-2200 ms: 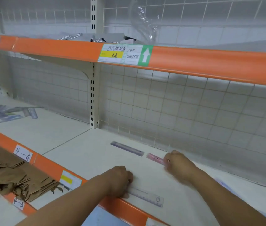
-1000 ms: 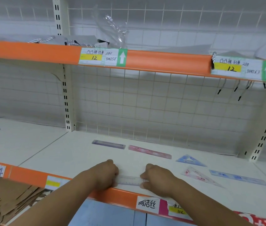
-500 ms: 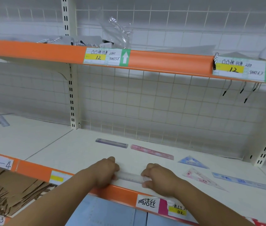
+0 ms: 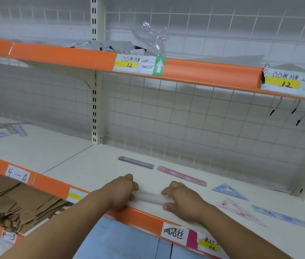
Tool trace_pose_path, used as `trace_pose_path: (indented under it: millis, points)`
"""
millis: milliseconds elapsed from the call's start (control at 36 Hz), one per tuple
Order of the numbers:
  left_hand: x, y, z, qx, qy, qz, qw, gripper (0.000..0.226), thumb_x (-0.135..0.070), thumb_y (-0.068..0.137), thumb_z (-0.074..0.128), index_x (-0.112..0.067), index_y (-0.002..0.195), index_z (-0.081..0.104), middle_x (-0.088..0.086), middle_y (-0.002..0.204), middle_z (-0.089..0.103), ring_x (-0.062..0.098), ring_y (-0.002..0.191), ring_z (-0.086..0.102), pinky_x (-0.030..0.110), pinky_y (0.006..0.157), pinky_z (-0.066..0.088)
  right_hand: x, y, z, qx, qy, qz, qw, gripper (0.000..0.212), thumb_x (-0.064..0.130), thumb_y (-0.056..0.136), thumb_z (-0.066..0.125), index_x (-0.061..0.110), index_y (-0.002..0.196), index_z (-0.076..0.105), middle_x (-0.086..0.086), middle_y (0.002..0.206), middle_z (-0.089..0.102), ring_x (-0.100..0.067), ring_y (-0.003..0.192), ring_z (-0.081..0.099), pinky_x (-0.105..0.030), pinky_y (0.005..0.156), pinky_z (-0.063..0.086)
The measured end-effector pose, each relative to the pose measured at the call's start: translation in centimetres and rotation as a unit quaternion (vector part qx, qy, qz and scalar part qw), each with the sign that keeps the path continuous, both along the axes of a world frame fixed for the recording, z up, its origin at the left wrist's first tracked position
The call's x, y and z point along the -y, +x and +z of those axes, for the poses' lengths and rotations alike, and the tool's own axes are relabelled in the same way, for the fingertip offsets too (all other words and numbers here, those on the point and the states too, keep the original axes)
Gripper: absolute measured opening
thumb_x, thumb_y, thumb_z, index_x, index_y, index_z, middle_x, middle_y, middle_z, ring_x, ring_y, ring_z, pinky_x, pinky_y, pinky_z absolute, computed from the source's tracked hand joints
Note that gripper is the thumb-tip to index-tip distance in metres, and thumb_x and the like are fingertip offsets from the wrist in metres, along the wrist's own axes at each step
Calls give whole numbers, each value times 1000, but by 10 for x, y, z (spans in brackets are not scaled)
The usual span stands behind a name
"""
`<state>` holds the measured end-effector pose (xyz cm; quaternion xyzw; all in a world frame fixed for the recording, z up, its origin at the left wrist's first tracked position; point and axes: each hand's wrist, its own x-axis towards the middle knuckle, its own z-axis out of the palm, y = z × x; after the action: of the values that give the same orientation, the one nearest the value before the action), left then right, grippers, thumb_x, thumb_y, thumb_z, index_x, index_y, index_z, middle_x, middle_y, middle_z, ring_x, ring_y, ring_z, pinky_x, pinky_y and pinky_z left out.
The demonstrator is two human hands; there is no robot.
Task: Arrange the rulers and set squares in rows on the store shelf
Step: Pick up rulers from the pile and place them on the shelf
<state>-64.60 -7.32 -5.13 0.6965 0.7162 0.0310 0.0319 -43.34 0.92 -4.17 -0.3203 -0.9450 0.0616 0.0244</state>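
Between left hand (image 4: 120,192) and right hand (image 4: 182,201): clear ruler (image 4: 150,198) (ends pinched).

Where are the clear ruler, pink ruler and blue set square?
clear ruler (image 4: 150,198), head view, middle of its exposed length.
pink ruler (image 4: 181,176), head view, middle of its length.
blue set square (image 4: 234,195), head view, flat face near its long lower edge.

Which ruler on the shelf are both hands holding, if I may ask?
The clear ruler at the front edge; the purple ruler, pink ruler and blue ruler lie untouched.
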Motion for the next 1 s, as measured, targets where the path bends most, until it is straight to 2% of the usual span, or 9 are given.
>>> trace_pose_path:
  millis: [83,250,444,583,722,861,1000]
  points:
    - [-1,-12,0,8,8,-2,1000,36,-10,95,49,-18,129,54,1,107,39,20,94,52,27,85,44,2,-10,2,0,1,-6,1000,45,38,95,52,23,138,46,0,127,46,-18,120,42,-32,97,40]
    - [-7,-41,3,21,4,-17,1000,36,-12,95,50,-19,130,54,4,116,43,24,104,54,30,90,45,2,-37,5,1,8,-39,999,42,35,95,52,24,136,48,0,127,46,-19,121,42,-33,97,41]
    - [-11,-82,18,7,-4,-43,999,37,-29,96,51,-15,131,49,9,125,44,26,114,51,31,95,42,1,-76,6,-13,10,-94,995,42,30,95,54,24,136,48,-1,134,45,-20,125,43,-32,100,39]
    - [-8,-115,15,-13,-46,-14,999,56,-44,93,55,-14,138,38,10,130,42,27,120,47,35,98,41,-11,-90,3,-9,16,-147,989,42,29,94,56,25,135,50,-3,138,42,-21,129,41,-32,102,38]
    - [-2,-131,11,-11,-100,-21,995,57,-45,89,59,-14,134,43,8,133,43,25,122,46,35,100,41,-29,-104,2,7,26,-176,984,41,30,93,56,25,133,51,-2,130,45,-20,122,41,-31,100,38]
    - [-4,-137,13,-2,-115,-22,993,54,-46,88,61,-14,129,46,8,130,45,25,118,48,34,94,40,-50,-120,3,20,37,-175,984,40,28,95,52,21,134,49,-5,124,46,-22,120,42,-32,97,40]
    - [-6,-146,11,-4,-115,-2,993,53,-45,87,62,-14,127,46,9,130,44,25,120,46,34,94,39,-74,-137,5,26,58,-168,984,32,20,94,46,19,124,56,-6,118,48,-25,118,43,-33,93,43]
